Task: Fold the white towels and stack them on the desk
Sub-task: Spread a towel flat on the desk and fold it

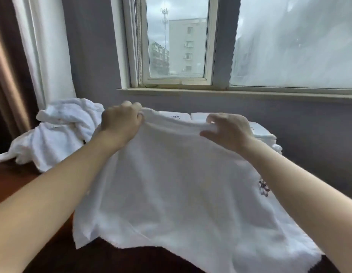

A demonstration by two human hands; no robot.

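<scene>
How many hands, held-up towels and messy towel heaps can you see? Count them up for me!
Hands: 2, the left hand and the right hand
The towel held up: 1
The messy heap of towels: 1
Total: 4
The folded towels behind are partly hidden, so they are not counted.
</scene>
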